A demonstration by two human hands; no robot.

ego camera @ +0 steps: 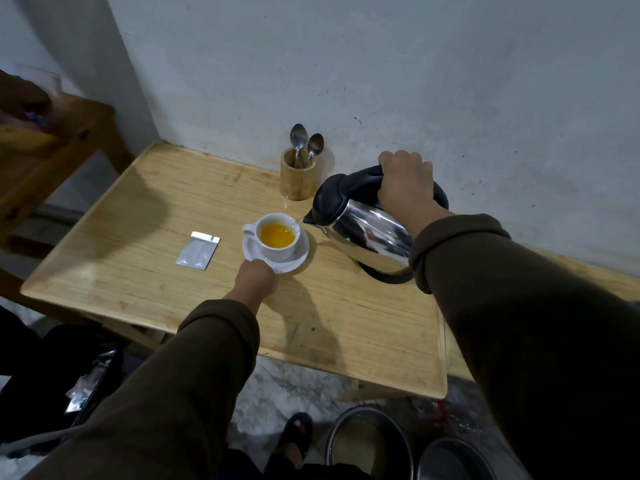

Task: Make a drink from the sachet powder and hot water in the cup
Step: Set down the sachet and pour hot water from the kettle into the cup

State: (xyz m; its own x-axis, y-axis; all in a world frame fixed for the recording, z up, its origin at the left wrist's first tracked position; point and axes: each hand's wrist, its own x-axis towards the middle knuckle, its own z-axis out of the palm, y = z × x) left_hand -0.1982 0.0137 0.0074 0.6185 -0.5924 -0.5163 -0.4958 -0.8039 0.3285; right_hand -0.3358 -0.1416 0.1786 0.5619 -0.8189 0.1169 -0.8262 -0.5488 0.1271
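Nearest the camera, on the marbled floor below the table edge, stand two round metal pans [367,441] and a foot in a dark sandal [294,434]. Two arms in olive-brown sleeves reach forward over the pale wooden table [346,334].

The left hand [257,276] rests at the near rim of the round white saucer [301,255], its fingers closed on the rim, so that it steadies the saucer against the tabletop. On the saucer stands the white ceramic cup [277,237], its handle turned to the left, holding a bright orange-yellow liquid. Just left of the saucer, apart from it, the flat silver foil sachet [198,250] lies on the wood with its top edge torn open.

To the right of the cup, the right hand [406,186] is wrapped tight around the black plastic handle of the shiny stainless-steel electric kettle [367,233]. The kettle is tilted toward the left, its spout just over the cup's right rim, and a thin stream of water runs from the spout into the cup. The kettle's dark base end points toward the right sleeve.

Farther back, near the wall, a cylindrical bamboo holder [297,181] stands upright with two metal spoons [306,142] in it, bowls upward. Behind it rises the grey-white plastered wall [381,64], and at far left stands a brown wooden piece of furniture [62,140].
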